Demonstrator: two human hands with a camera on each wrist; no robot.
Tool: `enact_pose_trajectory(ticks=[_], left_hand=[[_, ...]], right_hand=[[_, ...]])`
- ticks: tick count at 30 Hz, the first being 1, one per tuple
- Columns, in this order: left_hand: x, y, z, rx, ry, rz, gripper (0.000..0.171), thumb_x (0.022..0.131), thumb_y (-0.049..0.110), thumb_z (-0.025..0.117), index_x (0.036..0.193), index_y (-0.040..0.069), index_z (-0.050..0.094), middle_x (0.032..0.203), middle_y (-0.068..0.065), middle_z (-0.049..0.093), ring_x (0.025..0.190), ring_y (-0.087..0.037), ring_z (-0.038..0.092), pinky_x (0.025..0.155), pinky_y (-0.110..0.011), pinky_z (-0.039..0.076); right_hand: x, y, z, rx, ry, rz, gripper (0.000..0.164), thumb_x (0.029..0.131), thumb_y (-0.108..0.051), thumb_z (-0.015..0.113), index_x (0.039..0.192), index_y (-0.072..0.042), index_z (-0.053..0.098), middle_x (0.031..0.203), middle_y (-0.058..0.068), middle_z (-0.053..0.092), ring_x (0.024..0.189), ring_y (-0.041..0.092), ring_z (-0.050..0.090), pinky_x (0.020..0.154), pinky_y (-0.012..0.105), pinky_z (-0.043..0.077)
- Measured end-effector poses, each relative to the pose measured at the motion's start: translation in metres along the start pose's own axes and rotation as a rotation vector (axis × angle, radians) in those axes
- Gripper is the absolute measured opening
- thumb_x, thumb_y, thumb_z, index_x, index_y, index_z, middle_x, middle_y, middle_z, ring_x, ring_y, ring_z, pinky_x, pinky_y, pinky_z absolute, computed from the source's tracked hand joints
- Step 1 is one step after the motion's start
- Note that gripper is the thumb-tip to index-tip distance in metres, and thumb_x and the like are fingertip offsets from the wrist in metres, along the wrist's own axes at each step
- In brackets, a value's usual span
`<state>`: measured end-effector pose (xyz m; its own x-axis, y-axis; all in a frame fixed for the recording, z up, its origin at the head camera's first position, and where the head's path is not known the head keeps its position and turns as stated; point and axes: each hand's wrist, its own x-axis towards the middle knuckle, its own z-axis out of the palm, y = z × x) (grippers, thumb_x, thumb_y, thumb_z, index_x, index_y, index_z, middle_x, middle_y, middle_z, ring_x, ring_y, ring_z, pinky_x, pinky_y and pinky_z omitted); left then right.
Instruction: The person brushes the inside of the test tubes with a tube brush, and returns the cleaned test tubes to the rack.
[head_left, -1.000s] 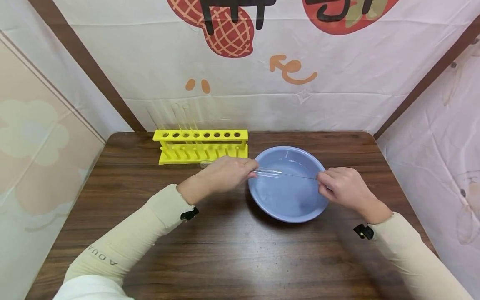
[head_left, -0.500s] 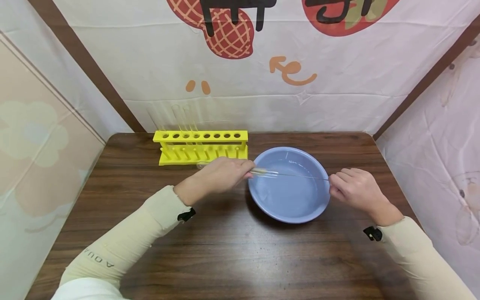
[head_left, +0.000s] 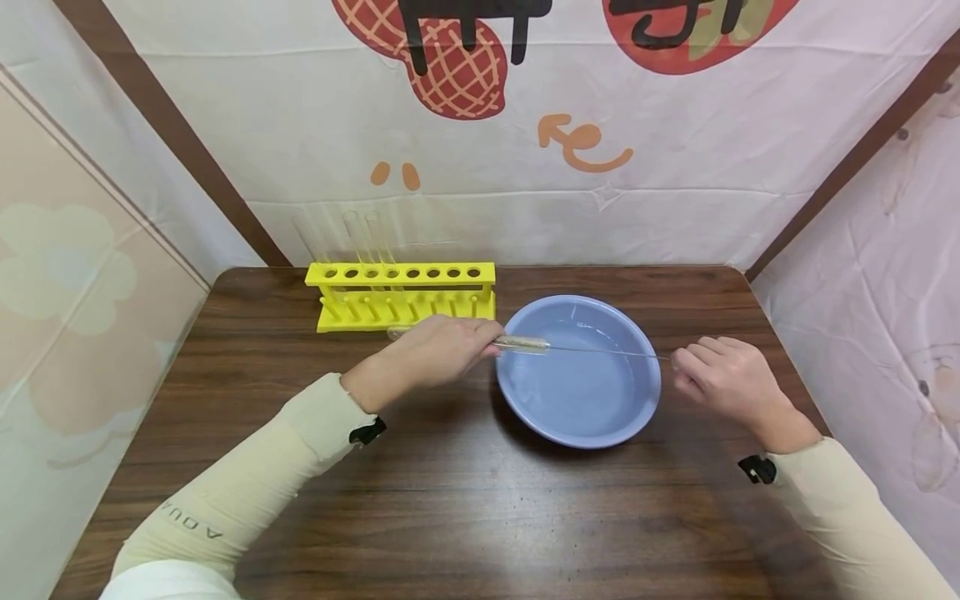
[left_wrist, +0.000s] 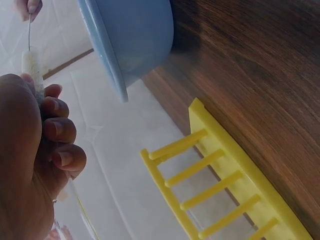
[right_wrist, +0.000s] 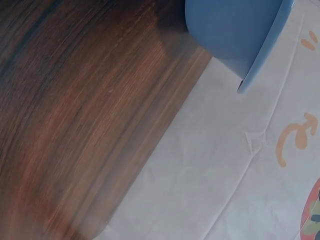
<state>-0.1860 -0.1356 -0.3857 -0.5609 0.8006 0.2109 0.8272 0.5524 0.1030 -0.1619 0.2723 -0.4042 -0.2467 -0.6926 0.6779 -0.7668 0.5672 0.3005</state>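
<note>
My left hand (head_left: 442, 350) grips a clear glass test tube (head_left: 398, 332), its rounded end showing past the wrist side and its mouth over the blue basin. Inside the mouth end sit the pale bristles of a test tube brush (head_left: 522, 343). From there a thin wire runs rightward to my right hand (head_left: 723, 379), which pinches it just beyond the basin's right rim. The left wrist view shows curled fingers (left_wrist: 57, 130) around the tube, with the bristles (left_wrist: 31, 67) near its mouth. The right hand is out of its own wrist view.
The blue basin (head_left: 592, 442) holds water and stands on the brown wooden table (head_left: 480, 517). Left of it, a yellow test tube rack (head_left: 402, 280) carries several upright clear tubes (head_left: 382, 242). A printed cloth (head_left: 675, 208) hangs behind the table.
My right hand has moved right, drawing the brush wire outward. The bristles have slid to the tube's mouth end. My left hand has shifted slightly left with the tube.
</note>
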Motion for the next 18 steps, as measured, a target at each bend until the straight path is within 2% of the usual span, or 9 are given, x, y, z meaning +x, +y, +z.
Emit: enact_pose_trajectory(ticks=[8,18], left_hand=[[-0.004,-0.002,0.0,0.001,-0.003,-0.01,0.016,0.105,0.026,0.058,0.112,0.012,0.06,0.097,0.002,0.067,0.08,-0.018,0.068,0.064,-0.038,0.055],[-0.008,-0.005,-0.001,0.02,-0.026,-0.04,0.019,0.106,0.029,0.055,0.113,0.012,0.059,0.095,0.001,0.067,0.079,-0.018,0.068,0.063,-0.038,0.055]], right_hand=[[-0.005,0.003,-0.004,-0.023,0.009,0.006,0.021,0.09,-0.006,0.043,0.07,-0.006,0.05,0.057,0.0,0.04,0.046,0.019,0.038,0.042,0.033,0.03],[-0.013,0.008,-0.008,-0.02,-0.002,0.016,0.022,0.091,-0.006,0.042,0.07,-0.005,0.049,0.057,-0.001,0.039,0.046,0.018,0.037,0.041,0.032,0.028]])
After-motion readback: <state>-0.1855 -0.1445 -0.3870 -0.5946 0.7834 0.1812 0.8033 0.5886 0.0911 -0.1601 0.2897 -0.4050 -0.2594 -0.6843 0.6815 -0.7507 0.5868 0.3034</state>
